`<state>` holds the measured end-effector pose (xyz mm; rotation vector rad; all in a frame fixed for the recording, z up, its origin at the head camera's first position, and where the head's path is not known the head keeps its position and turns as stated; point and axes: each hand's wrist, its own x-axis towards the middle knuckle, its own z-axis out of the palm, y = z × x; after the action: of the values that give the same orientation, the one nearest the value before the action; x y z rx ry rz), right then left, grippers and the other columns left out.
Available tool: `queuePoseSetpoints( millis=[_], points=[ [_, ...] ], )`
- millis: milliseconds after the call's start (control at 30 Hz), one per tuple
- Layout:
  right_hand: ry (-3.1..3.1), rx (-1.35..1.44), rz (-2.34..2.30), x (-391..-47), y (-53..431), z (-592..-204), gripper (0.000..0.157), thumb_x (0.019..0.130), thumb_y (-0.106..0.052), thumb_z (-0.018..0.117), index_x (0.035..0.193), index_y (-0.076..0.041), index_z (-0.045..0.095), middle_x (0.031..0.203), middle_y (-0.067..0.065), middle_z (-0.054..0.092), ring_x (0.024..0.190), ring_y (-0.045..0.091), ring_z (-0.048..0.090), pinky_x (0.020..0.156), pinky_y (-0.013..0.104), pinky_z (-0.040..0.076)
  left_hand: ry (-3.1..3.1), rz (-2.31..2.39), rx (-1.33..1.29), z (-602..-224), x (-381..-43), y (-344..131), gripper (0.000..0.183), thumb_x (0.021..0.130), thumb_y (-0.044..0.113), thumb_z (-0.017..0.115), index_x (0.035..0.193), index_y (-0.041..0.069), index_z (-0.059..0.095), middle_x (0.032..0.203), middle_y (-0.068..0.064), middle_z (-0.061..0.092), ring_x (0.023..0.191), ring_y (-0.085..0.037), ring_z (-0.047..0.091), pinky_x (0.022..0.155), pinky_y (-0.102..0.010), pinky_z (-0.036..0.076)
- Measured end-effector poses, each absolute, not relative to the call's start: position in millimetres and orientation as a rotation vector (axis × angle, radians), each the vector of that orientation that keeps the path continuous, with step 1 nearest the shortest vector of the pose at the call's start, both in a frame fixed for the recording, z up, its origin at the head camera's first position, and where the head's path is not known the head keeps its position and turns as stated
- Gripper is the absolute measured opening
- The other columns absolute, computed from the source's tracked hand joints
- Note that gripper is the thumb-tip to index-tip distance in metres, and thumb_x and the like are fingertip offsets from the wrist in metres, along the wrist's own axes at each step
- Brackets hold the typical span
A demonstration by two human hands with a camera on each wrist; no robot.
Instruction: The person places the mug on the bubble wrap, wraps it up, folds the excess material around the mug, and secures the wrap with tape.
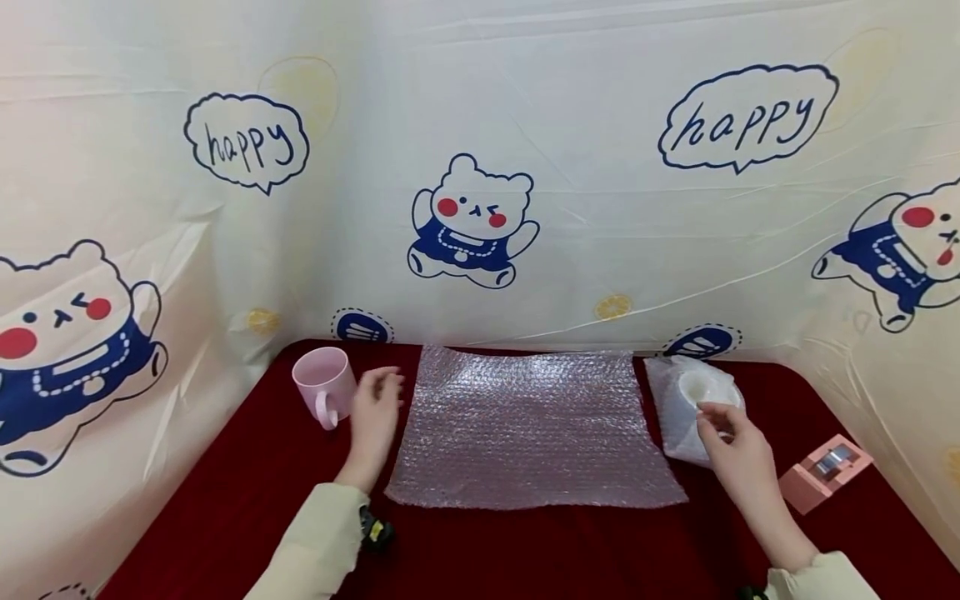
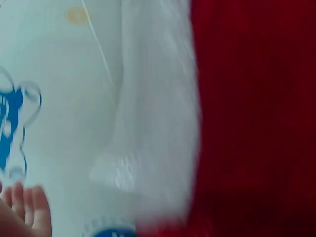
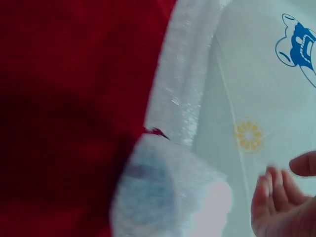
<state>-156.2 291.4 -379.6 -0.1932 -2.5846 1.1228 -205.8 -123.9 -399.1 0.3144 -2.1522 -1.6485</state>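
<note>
Setup, it seems: bubble wrap (image 1: 525, 433) lies flat, left hand (image 1: 374, 410) and right hand (image 1: 738, 446) both empty; next likely calls for grasping the left-side pink mug (image 1: 336, 390).

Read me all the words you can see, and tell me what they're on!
"happy": left speech bubble on the white curtain.
"happy": right speech bubble, same curtain.
Left blue oval and right blue oval: white marks, too cut off to read.
Pink mug: no writing visible.
</note>
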Motion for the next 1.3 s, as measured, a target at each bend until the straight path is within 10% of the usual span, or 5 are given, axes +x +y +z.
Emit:
queuePoseSetpoints(
  millis=[300,600,800,967,1300],
  points=[
    [-2.834,-0.142,1.197,-146,291,-413,0.032,0.098,-0.018,0.05,0.117,0.006,0.06,0.117,0.026,0.064,0.084,-0.014,0.047,0.07,0.016,0.045,-1.962,-1.588,0.644,-413,-189,-186,0.033,0.1,0.029,0.041,0.122,0.004,0.046,0.105,0.003,0.047,0.082,-0.001,0.043,0.065,-0.011,0.037],
    [-2.996,-0.215,1.377,-144,287,-435,0.053,0.1,-0.022,0.044,0.132,0.019,0.034,0.126,0.039,0.046,0.111,0.042,0.054,0.082,0.036,0.05,-1.991,-1.65,0.771,-424,-190,-207,0.047,0.1,0.031,0.04,0.131,-0.004,0.041,0.116,-0.008,0.048,0.087,-0.001,0.042,0.066,-0.006,0.036],
    [-2.92,-0.276,1.836,-149,288,-442,0.059,0.103,-0.024,0.039,0.134,0.024,0.027,0.134,0.042,0.038,0.109,0.029,0.058,0.086,0.032,0.054,-2.153,-1.693,0.745,-431,-191,-217,0.06,0.1,0.041,0.038,0.133,-0.008,0.045,0.124,-0.02,0.049,0.099,-0.014,0.045,0.074,-0.014,0.036],
    [-2.852,-0.283,1.991,-155,293,-448,0.053,0.103,-0.017,0.034,0.134,0.025,0.029,0.138,0.038,0.039,0.111,0.019,0.056,0.086,0.024,0.052,-2.164,-1.739,0.735,-434,-193,-220,0.058,0.098,0.043,0.044,0.126,-0.008,0.052,0.09,0.003,0.061,0.086,-0.003,0.051,0.075,-0.014,0.039],
    [-2.575,-0.36,2.299,-161,293,-454,0.054,0.1,-0.009,0.037,0.138,0.025,0.018,0.098,-0.004,0.069,0.08,-0.009,0.06,0.075,0.01,0.047,-2.044,-1.954,0.747,-430,-195,-225,0.057,0.097,0.04,0.049,0.131,-0.006,0.044,0.082,0.014,0.053,0.074,0.008,0.055,0.078,-0.016,0.049]
  ],
)
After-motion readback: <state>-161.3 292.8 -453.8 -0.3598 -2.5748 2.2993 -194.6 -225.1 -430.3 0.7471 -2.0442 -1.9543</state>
